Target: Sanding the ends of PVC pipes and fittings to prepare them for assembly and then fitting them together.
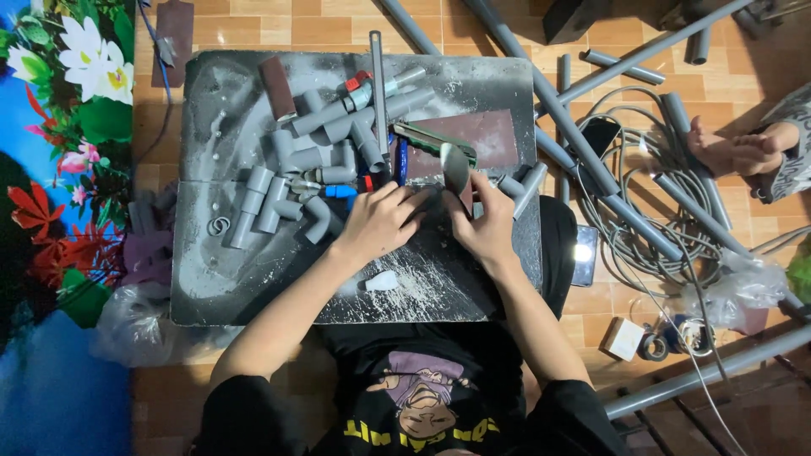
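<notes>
A dark, dust-streaked work board (pixel 253 287) lies across my lap. My left hand (pixel 380 221) rests on it with fingers curled down, next to a heap of grey pipe elbows and tees (pixel 321 143) and a small blue part (pixel 340 191). Whether it grips anything is hidden. My right hand (pixel 488 226) is closed around a short grey pipe piece (pixel 454 165) that stands up from the fingers, with a strip of dark red sandpaper (pixel 466 199) against it. The two hands almost touch.
A green-handled cutter (pixel 427 139), a red-handled valve (pixel 359 82) and a white lump (pixel 382 281) lie on the board. Long grey pipes (pixel 583 135), a cable coil (pixel 642 236), a phone (pixel 583 253), tape rolls (pixel 655 344) and another person's feet (pixel 735 152) are at right.
</notes>
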